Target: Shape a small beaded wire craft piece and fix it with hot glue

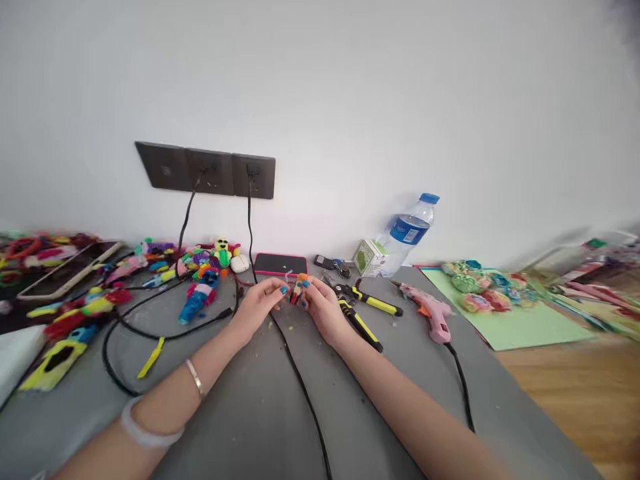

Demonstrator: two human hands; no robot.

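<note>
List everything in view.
wall: 1, white, behind
table: 1, grey, below
wooden surface: 1, brown, right
socket panels: 3, dark, wall
cables: several, black, table
fuzzy figures: many, multicoloured, left
device: 1, pale, left
unclear objects: 2, white, left
strip: 1, yellow, left
phone: 1, pink rim, centre
key fob: 1, black, centre
box: 1, white and green, centre
bottle: 1, clear, right
pliers: 1, black and yellow, right
glue gun: 1, pink, right
sheet: 1, green, right
flowers: several, multicoloured, on sheet
clutter: blurred, mixed, right
craft piece: 1, orange tip, centre
bracelets: 2, pale, left forearm
left hand: 1, blue nails, centre
right hand: 1, blue nails, centre
</note>
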